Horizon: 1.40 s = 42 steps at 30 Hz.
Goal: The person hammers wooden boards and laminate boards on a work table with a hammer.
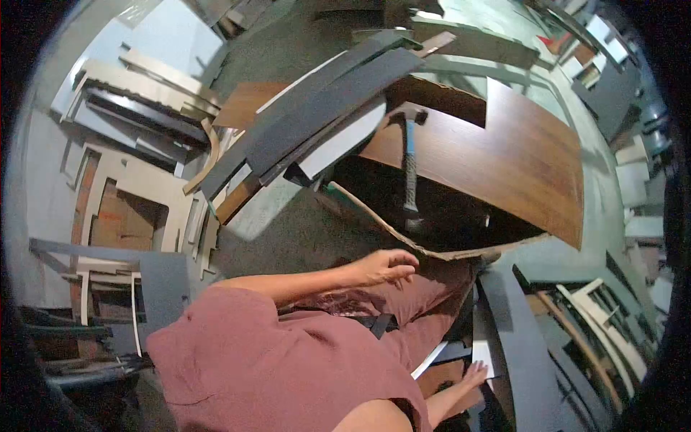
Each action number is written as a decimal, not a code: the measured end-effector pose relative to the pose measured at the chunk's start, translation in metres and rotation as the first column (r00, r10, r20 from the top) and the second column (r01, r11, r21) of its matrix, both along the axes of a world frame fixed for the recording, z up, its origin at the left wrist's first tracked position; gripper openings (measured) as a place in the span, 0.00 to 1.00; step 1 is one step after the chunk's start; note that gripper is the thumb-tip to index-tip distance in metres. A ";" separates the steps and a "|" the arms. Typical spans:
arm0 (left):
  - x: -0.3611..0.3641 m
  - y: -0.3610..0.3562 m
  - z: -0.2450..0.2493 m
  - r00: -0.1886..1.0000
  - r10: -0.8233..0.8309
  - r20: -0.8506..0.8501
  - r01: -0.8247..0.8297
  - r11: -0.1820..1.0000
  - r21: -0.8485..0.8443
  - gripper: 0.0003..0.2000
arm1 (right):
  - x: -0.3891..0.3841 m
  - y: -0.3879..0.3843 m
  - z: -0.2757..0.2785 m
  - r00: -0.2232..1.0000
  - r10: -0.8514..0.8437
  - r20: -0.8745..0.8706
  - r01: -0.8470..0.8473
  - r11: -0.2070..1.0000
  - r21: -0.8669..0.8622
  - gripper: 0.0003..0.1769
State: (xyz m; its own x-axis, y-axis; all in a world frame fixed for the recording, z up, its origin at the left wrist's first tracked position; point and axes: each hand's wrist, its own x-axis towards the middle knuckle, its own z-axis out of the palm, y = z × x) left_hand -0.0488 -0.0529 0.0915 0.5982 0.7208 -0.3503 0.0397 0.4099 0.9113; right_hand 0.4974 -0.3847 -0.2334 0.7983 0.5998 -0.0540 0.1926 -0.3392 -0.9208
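Hammer (411,155), right of upper centre, lies across the edge of a wood-grain board (497,162). At centre, I view the left hand (387,268), half-open and empty; at lower right, the right hand (473,378), fingers spread, overlaps a white panel (481,351), though from afar I cannot tell whether it grips.

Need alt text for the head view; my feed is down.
A person's right hand is at a white piece low on the right; the left hand, apparently empty, hovers in front of the body. Beyond, a hammer lies partly on a wood-grain board, beside stacked grey strips.
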 end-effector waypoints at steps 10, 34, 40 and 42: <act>-0.252 0.132 0.021 0.177 0.823 -0.540 0.148 0.521 0.841 0.48 | -0.218 0.270 0.251 0.910 0.414 -0.029 -0.413 0.910 0.029 0.20; -0.190 0.093 0.048 0.215 0.803 -0.557 0.162 0.533 0.831 0.45 | -0.410 0.351 0.338 0.780 0.626 0.008 -0.600 0.744 0.295 0.16; -0.147 0.047 0.059 0.470 0.740 -0.482 -0.110 0.590 0.800 0.44 | -0.463 0.449 0.284 0.680 0.631 0.372 -0.555 0.775 -0.301 0.39; -0.145 0.042 0.052 0.515 0.724 -0.458 -0.122 0.591 0.797 0.43 | -0.466 0.465 0.268 0.674 0.647 0.356 -0.549 0.762 -0.345 0.39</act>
